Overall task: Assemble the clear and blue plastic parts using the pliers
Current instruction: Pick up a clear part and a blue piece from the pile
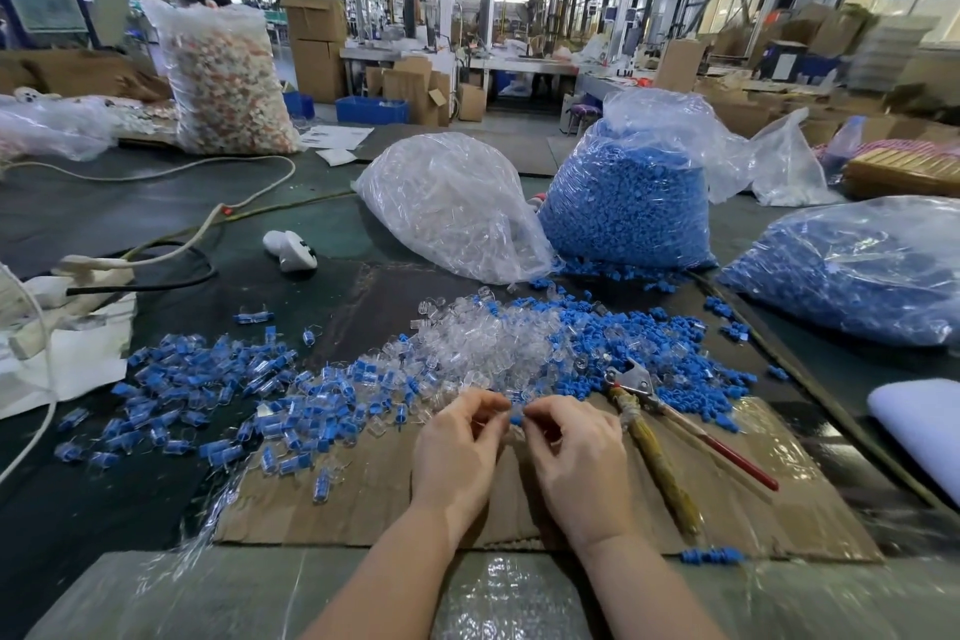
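Your curled fingers hide most of the clear part (503, 424) your left hand (464, 442) pinches; your right hand (571, 452) pinches a small blue part (516, 419) against it, above the cardboard sheet (363, 489). The pliers (670, 426), handles wrapped in frayed tape, lie just right.
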`<state>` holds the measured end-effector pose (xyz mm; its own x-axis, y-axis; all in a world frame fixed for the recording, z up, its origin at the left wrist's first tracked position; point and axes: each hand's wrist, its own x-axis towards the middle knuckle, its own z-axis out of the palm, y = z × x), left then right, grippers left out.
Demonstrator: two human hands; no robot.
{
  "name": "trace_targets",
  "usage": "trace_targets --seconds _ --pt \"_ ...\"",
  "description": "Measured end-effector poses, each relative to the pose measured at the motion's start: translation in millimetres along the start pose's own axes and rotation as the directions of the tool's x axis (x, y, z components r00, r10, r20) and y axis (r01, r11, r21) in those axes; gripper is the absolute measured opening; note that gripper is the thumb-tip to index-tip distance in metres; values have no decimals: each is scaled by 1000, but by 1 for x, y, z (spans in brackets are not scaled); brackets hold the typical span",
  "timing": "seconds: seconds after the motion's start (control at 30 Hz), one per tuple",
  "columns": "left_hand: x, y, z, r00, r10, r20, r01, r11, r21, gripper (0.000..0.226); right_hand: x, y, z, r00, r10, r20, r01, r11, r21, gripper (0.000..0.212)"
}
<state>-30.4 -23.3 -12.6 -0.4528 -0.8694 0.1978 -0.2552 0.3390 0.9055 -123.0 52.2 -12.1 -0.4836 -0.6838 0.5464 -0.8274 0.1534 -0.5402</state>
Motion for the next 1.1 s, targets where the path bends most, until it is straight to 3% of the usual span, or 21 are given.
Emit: trace_targets --seconds 0.17,0.3,0.57,1.1 --pt "-1 -2 1 999 12 45 -14 999 35 19 0 1 1 1000 -16 8 17 999 -49 14" --pt "0 -2 1 1000 -1 24 1 1000 0 25 1 0 2 999 -33 4 34 999 -30 10" --pt "1 -3 1 999 -22 23 24 998 -66 22 2 1 -1 993 -30 114 29 999 15 28" --pt "1 0 0 1000 -7 19 7 1000 1 17 1 -1 0 996 -65 67 66 998 -20 18"
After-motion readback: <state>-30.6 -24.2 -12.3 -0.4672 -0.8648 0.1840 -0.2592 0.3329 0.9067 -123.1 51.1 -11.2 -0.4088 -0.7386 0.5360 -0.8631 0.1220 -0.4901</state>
